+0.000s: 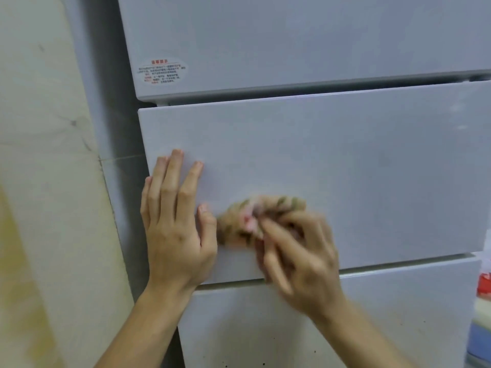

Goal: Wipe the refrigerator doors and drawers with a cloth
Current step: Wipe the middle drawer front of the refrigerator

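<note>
Right hand (297,251) grips bunched cloth (255,219) vs middle drawer front (345,168) — blurred; left hand (175,219) lies flat, fingers straight, on drawer's left edge; warning sticker (161,71) on door (292,35) above

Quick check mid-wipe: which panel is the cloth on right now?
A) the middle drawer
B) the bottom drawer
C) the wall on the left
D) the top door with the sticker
A: the cloth, held by the right hand, is against the middle drawer, and the left hand rests flat on the same panel beside it.
</note>
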The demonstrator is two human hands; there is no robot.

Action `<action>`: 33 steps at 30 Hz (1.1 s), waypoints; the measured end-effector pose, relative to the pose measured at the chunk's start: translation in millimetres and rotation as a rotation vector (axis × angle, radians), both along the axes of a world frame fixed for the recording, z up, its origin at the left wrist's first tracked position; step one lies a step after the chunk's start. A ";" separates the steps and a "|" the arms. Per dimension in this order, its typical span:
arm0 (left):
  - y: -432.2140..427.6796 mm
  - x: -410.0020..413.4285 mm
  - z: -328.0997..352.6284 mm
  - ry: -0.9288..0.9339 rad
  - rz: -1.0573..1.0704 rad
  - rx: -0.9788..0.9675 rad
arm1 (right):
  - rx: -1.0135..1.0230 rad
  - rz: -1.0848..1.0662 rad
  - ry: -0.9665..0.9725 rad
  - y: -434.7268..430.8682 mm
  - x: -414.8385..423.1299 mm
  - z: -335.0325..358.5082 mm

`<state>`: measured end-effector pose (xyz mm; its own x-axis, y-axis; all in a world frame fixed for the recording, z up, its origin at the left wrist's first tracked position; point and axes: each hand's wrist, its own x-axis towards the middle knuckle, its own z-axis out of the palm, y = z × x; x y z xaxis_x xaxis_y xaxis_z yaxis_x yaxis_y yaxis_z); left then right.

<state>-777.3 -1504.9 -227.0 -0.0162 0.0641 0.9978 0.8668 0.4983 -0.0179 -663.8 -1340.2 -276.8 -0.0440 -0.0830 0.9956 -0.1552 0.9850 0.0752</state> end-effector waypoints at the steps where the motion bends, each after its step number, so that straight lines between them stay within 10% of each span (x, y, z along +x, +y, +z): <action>1: -1.7 -1.2 -1.2 0.000 -0.008 -0.008 | 0.035 -0.002 -0.064 -0.9 2.0 -21.1; 7: -10.2 -3.2 -3.5 -0.019 -0.057 -0.037 | 0.117 -0.073 -0.073 3.3 7.6 -15.1; 15: -19.6 -10.2 0.5 -0.028 -0.048 -0.037 | -0.279 -0.017 0.239 -20.1 -21.4 120.0; 25: -44.6 -24.9 -1.9 -0.006 0.035 -0.094 | 0.151 0.092 -0.069 -27.0 -24.0 -36.6; 33: -56.1 -31.1 8.0 -0.011 0.071 -0.088 | -0.133 0.027 0.166 -46.2 -31.9 102.9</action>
